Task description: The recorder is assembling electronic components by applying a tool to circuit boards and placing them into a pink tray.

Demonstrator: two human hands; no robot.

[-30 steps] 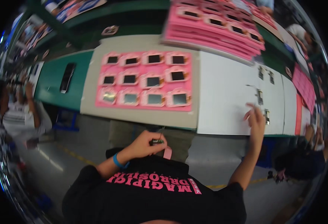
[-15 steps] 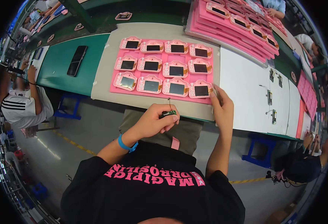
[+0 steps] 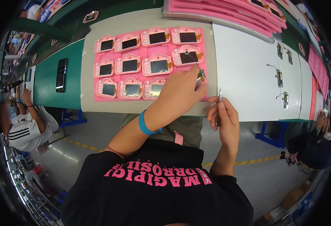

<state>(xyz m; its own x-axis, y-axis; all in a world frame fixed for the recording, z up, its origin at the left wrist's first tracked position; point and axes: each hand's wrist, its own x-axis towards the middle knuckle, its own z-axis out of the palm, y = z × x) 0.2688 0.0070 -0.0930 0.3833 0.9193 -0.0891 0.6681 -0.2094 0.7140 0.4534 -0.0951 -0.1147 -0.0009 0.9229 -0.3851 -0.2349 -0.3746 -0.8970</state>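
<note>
Right of the frame's centre, the left hand (image 3: pixel 177 90) is pinching a green circuit board (image 3: pixel 201 74) over the pink tray (image 3: pixel 146 50); the right hand (image 3: pixel 225 113), apart, is gripping a slim tool (image 3: pixel 220 94). The board is probably feeling light, stiff and fragile, favouring edge holds.

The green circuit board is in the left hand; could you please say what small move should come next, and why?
I would probably bring the slim metallic tool in the right hand toward the green circuit board: the left hand holds the board over the right side of the pink tray, while the tool's tip stands apart from it.
</note>
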